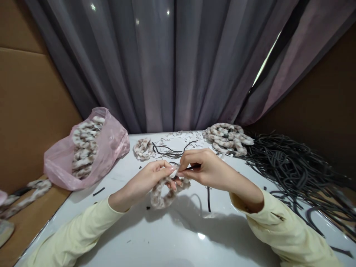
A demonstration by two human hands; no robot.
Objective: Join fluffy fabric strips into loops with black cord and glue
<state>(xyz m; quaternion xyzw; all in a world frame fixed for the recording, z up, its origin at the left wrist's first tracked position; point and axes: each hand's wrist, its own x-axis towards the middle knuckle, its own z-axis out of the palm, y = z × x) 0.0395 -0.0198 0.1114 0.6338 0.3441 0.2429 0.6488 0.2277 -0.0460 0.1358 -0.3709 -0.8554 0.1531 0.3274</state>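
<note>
Above the middle of the white table, my left hand (155, 174) pinches a fluffy white-and-brown plush tube (161, 198), which hangs in a curved loop below the fingers. My right hand (201, 168) is closed at the same end of the tube, its thumb and forefinger pressed together on a black cord (194, 167). The two hands' fingertips meet there, so the exact spot where cord and fabric join is hidden. Behind them lie a small finished-looking plush ring (143, 149) and several loose black cords (169, 150).
A pink plastic bag (111, 144) full of plush rings (85, 148) stands at left. Back right are a pile of plush rings (228, 138) and a large tangle of black cords (289, 167). Cardboard walls (25, 96) flank the table (133, 237); a grey curtain (158, 74) hangs behind.
</note>
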